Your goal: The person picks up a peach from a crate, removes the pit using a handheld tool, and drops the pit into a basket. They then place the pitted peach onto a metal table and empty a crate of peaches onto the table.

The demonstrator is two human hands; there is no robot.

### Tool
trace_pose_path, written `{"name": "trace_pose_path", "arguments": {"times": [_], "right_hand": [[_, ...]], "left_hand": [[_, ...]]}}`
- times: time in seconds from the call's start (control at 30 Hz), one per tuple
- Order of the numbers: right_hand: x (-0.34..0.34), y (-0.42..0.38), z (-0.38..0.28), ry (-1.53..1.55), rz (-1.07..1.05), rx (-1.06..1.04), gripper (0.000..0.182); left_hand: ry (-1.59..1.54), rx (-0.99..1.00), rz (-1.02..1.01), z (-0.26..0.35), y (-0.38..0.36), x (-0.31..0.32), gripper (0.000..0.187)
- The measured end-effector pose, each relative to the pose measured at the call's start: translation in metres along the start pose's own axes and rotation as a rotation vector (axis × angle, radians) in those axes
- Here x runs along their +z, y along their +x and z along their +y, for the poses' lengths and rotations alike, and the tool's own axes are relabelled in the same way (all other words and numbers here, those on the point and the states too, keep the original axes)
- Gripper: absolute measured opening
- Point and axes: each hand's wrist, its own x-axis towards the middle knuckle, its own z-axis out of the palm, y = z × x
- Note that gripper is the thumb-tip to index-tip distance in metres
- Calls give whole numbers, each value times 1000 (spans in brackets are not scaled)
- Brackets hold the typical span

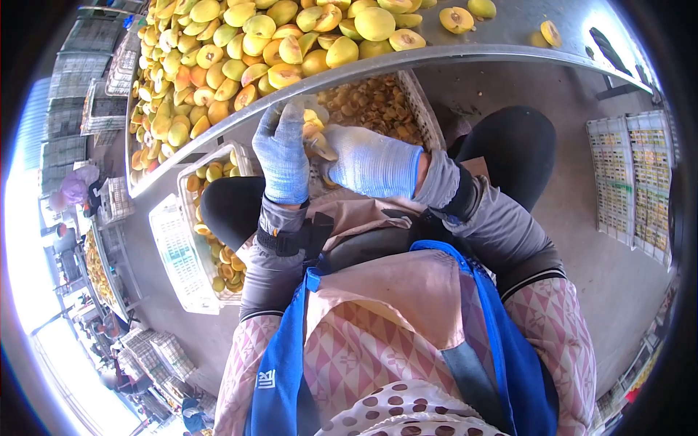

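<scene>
My left hand [282, 156], in a blue and grey glove, is raised at the metal table's front edge with its fingers closed on a yellow peach piece [313, 120]. My right hand [374, 161], gloved the same way, comes in from the right, closed and almost touching the left. A brownish tip shows at its fingers; what it grips is mostly hidden. Beyond both hands, a heap of cut yellow peaches [247, 43] covers the table, several with the pit showing.
The table's metal rim [451, 52] crosses in front of me. Under it stands a crate of brown pits [378, 102]. A white crate of peach halves [225, 272] is by my left knee. Stacked crates [631, 182] stand at right. Another person [76, 187] is at far left.
</scene>
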Motion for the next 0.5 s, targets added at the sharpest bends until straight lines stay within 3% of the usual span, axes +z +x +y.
{"name": "trace_pose_path", "arguments": {"times": [0.1, 0.17, 0.27, 0.37, 0.47, 0.5], "right_hand": [[-14, -1, -7, 160, -92, 70, 20], [-10, -1, -3, 56, -8, -99, 21], [4, -3, 1, -115, -4, 71, 22], [2, 0, -4, -79, 45, 8, 20], [-40, -2, -47, 532, -281, 486, 19], [-41, -3, -47, 584, -282, 496, 19]], "left_hand": [[117, 25, -131, 2, 6, -12, 26], [125, -15, -155, 4, 8, -13, 26], [125, -32, -121, 8, 3, -10, 26], [81, 5, -136, 2, 3, -11, 26], [20, 29, -211, 2, 4, -16, 27], [-2, 31, -238, 2, 5, -18, 28]]}}
